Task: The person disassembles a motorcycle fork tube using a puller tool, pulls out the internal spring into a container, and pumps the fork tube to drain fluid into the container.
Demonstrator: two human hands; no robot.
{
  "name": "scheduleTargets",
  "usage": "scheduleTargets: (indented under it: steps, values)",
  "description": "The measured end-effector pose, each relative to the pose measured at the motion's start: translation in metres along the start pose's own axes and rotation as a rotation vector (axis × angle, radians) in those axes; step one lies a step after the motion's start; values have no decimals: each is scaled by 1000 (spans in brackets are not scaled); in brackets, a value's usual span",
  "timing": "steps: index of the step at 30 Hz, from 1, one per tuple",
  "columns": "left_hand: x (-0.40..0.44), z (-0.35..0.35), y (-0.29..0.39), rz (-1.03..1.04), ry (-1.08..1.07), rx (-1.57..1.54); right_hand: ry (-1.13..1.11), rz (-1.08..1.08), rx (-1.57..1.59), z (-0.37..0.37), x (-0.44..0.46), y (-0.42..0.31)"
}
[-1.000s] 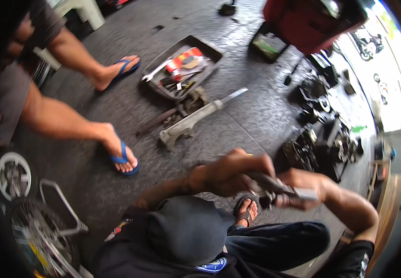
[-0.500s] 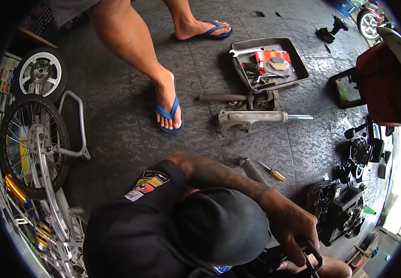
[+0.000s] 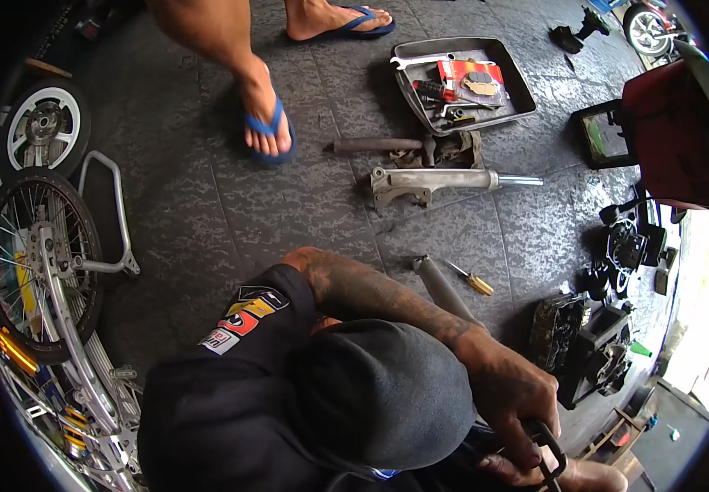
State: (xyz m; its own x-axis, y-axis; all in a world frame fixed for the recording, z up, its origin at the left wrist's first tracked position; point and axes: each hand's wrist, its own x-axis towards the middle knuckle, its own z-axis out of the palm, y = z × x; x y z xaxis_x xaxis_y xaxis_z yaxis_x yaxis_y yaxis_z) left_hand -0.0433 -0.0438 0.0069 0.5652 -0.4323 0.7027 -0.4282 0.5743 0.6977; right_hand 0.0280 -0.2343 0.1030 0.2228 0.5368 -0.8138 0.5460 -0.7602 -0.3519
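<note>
Neither of my hands shows in this view. At the bottom, a person in a dark cap and black shirt bends forward. That person's tattooed arm reaches right, and the hand is closed around a dark, curved bar. What the bar belongs to is hidden. Beyond the arm lie a grey tube, partly covered by it, and a yellow-handled screwdriver. Farther up the floor are a motorcycle fork leg and a hammer resting partly by a rag.
A tray carries a wrench, tools and packaged brake pads. Wheels and a swingarm line the left; engine parts and a red motorcycle body part stand right. Legs in blue flip-flops enter from above.
The view has shifted, so the floor items sit higher and slightly left. The nearer flip-flopped foot has moved back, away from the bent person. The gripping hand stays closed on the bar.
</note>
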Motion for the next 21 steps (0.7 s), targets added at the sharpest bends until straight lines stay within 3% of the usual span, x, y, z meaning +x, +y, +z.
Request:
scheduleTargets:
  steps: [4, 5, 6, 8, 10, 12, 14, 15, 16, 18, 21]
  values:
    - [12, -6, -20, 112, 127, 178, 157, 96, -76, -7, -19, -24]
    - [15, -11, -19, 155, 271, 281, 207, 97, -94, -10, -21, -29]
    - [20, -17, -18, 199, 407, 379, 271, 49, -126, -17, -20, -35]
    - [20, -39, -6, -63, 402, 201, 580, -389, -345, -35, 3, -23]
    - [22, -55, -22, 16, 538, 487, 652, -281, -308, -48, 13, -39]
    - [18, -65, -12, 16, 689, 506, 766, -328, -283, -57, 24, -47]
    - [5, -77, -11, -54, 802, 285, 821, -492, -144, -61, 44, -30]
    - [2, -79, -2, -95, 864, 279, 658, -374, 249, -65, 42, -40]
    - [0, -80, 7, -140, 928, 270, 818, -551, 25, -60, 56, -32]
    - [-5, -87, 16, -201, 965, 352, 618, -484, 408, -64, 76, -40]
    - [-11, -90, 17, -104, 1026, 294, 630, -491, 473, -65, 92, -47]
